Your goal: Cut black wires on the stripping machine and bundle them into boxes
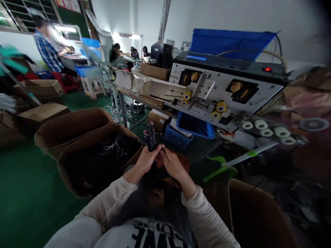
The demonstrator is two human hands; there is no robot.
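Note:
My left hand [145, 160] is wrapped round a bundle of short black cables [151, 136] that stands upright, its stripped ends pointing up. My right hand [172, 162] is closed against the same bundle from the right, fingers pinched at its lower part. Both hands sit over my lap, just beyond the near corner of an open cardboard box [98, 155] that holds more dark cables.
A wire-cutting machine [227, 89] with yellow and white rollers stands ahead on the right, blue bins [193, 125] under it. A second cardboard box [69, 125] lies to the left, another [256, 213] at my right. People work at benches far back left. Green floor to the left.

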